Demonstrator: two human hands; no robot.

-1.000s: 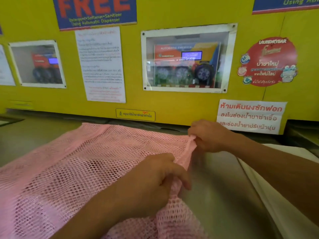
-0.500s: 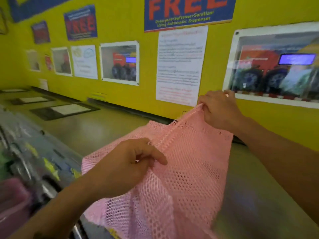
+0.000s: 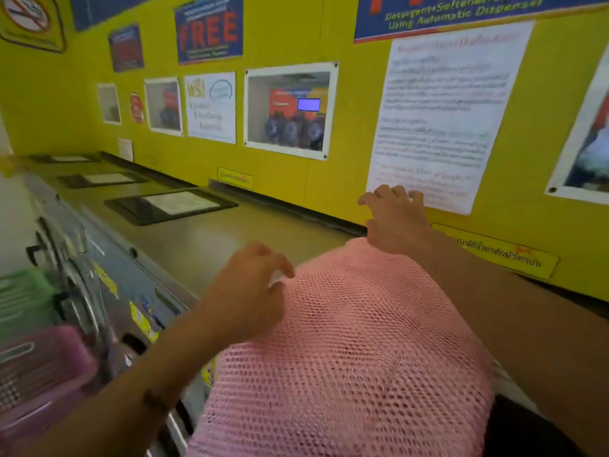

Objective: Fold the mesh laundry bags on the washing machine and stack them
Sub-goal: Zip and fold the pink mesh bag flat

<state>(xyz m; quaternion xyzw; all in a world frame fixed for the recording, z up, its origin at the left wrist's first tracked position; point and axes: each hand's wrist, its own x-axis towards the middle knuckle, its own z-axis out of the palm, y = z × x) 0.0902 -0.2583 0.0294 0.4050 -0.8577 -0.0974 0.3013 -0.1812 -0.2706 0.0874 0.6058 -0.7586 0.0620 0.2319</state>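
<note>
Pink mesh laundry bag (image 3: 356,341) lies on the washing machine top (image 3: 204,235), its long axis running from your body toward the yellow wall (image 3: 329,179); your left hand (image 3: 250,291) rests at its left edge, fingers loosely spread; your right hand (image 3: 395,219) presses the far corner, fingers wide; bare steel stretches leftward.

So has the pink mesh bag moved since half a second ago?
Yes. The pink mesh bag was held up against the yellow wall; now it lies below it on the machine top.
</note>
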